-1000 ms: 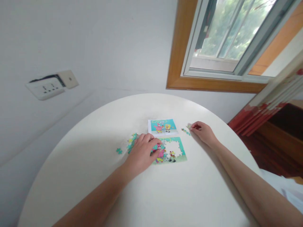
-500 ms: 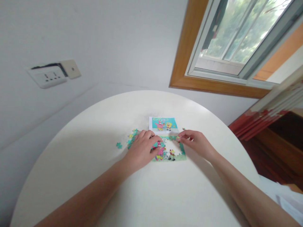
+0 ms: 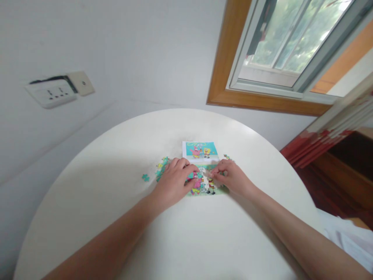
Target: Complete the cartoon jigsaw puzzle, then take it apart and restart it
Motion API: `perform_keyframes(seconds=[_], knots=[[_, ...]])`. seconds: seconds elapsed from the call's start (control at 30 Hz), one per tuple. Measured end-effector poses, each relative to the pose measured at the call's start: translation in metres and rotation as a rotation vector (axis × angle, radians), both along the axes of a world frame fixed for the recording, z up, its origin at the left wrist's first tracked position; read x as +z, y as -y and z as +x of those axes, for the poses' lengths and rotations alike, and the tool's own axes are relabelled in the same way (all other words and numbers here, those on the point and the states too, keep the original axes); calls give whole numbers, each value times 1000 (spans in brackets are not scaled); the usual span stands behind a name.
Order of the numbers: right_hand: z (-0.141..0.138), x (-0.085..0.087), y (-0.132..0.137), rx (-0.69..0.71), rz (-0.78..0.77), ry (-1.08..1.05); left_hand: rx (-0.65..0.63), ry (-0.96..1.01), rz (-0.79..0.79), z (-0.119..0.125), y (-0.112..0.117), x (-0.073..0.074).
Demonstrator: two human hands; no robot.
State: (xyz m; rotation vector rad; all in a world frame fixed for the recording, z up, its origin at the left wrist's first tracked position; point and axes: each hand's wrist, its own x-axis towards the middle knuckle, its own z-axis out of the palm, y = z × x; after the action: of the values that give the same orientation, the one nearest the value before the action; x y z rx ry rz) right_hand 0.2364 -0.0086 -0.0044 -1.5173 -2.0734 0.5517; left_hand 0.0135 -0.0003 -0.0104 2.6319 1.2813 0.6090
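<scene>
A partly assembled jigsaw puzzle (image 3: 196,189) with cartoon figures lies on the white table, a pale gap in its middle. My left hand (image 3: 175,179) rests over the puzzle's left side, fingers spread, with nothing visible in it. Over the gap, my right hand (image 3: 229,175) pinches a small puzzle piece (image 3: 212,175) between thumb and fingertips; the piece's picture is too blurred to read. Just behind the puzzle is a reference picture card (image 3: 200,151) showing the same pink and yellow figures. Loose puzzle pieces (image 3: 159,171) lie left of my left hand, partly hidden by it.
A single green piece (image 3: 145,177) lies apart on the left of the round white table (image 3: 116,155). A few more pieces (image 3: 226,156) sit behind my right hand. Beyond the table are a wall with a socket (image 3: 54,93), a wood-framed window and a red-and-white curtain (image 3: 309,146).
My right hand has moved left and slightly down, from the puzzle's right edge to over its gap, with the piece in its fingers. The left hand stays nearly in place; the view shifts slightly.
</scene>
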Motion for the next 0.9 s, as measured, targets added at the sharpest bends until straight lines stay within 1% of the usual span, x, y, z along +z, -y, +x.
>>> perform_keyframes(seconds=[0.2,0.4,0.47,0.53,0.67,0.9], knots=[[1,-4,-1,-14,48,94,-4,-6,3,0,0,-1],[2,3,2,-53,114,190,-6,0,13,-1,-2,-4],[4,7,2,-37,132,195,-7,-1,11,-1,-2,-4],[6,9,3,8,147,201,-10,-1,10,-1,-2,-3],[8,11,4,90,134,253,-13,-1,11,-2,-2,-3],[5,12,6,97,120,272,-13,4,13,-2,-2,-3]])
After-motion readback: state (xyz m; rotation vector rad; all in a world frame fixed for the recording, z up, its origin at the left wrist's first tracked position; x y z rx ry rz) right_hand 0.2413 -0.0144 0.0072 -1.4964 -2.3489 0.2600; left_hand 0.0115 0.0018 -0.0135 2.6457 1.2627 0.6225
